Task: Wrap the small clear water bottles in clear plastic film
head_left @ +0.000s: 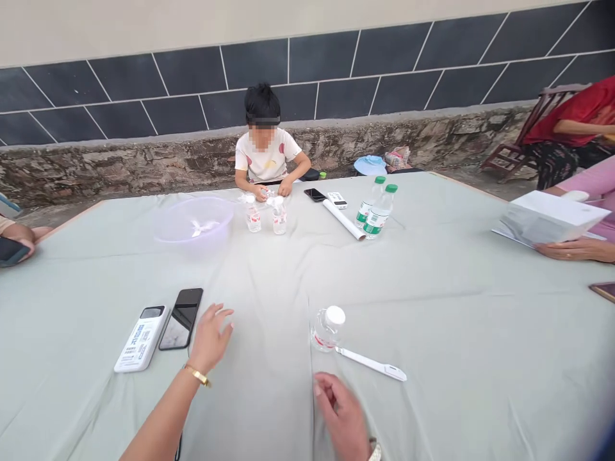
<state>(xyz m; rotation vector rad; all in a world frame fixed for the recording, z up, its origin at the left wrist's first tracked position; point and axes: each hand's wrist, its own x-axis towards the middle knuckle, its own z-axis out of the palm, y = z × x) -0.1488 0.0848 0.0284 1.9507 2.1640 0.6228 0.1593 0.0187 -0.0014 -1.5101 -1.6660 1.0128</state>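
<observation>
Beside a black phone (180,319), my left hand (212,339) hovers with its fingers apart, holding nothing; a gold bracelet is on the wrist. My right hand (342,413) is loosely curled near the front of the table, with nothing visible in it. Just beyond it stands a small clear bottle (327,331) with a white cap and red print. A slim white tool (372,363), its kind unclear, lies by the bottle's base, apart from my right hand. Left of the phone lies a white power bank (143,339) with blue print.
A grey-green cloth (269,275) covers the table. Across it, a person (266,153) handles small items behind two small bottles (254,218), near a translucent purple basin (168,234). Green-capped bottles (377,218) stand by a white roll (343,219). At right, a person's hand holds a white box (552,218).
</observation>
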